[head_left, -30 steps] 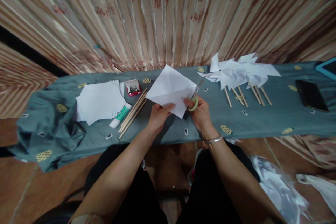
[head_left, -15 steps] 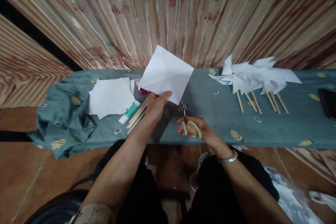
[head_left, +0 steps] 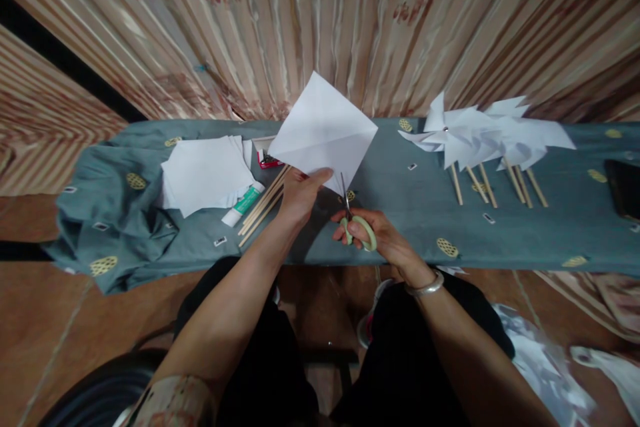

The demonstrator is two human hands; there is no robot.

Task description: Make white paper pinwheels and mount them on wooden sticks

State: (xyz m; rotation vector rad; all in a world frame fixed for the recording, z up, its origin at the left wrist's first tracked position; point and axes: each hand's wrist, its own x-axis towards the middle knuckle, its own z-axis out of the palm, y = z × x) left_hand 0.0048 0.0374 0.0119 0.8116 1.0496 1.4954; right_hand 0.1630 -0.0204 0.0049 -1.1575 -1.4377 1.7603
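My left hand (head_left: pixel 305 197) pinches a square sheet of white paper (head_left: pixel 330 123) near its lower edge, thumb on top. Creases run across the sheet, which is held up above the table with one corner pointing toward me. In my right hand (head_left: pixel 370 230) are scissors (head_left: pixel 369 233) with pale green handles. Their blades reach the sheet's near corner; one blade lies over the paper. Below my left hand lie several thin wooden sticks (head_left: pixel 261 213). Just left of them is a white and green glue tube (head_left: pixel 243 203).
A stack of white paper (head_left: pixel 207 170) lies at the left, beside a small red box (head_left: pixel 269 160) of dark bits. Several paper pinwheels (head_left: pixel 485 137) on sticks lie at the right. A dark phone-like object (head_left: pixel 623 187) rests at the right end of the cloth-covered table (head_left: pixel 400 240). A curtain (head_left: pixel 350 27) hangs behind.
The scissors have moved up and left, bringing a blade over the sheet's near corner. The sheet has shifted slightly to the right. The whole view has moved a little.
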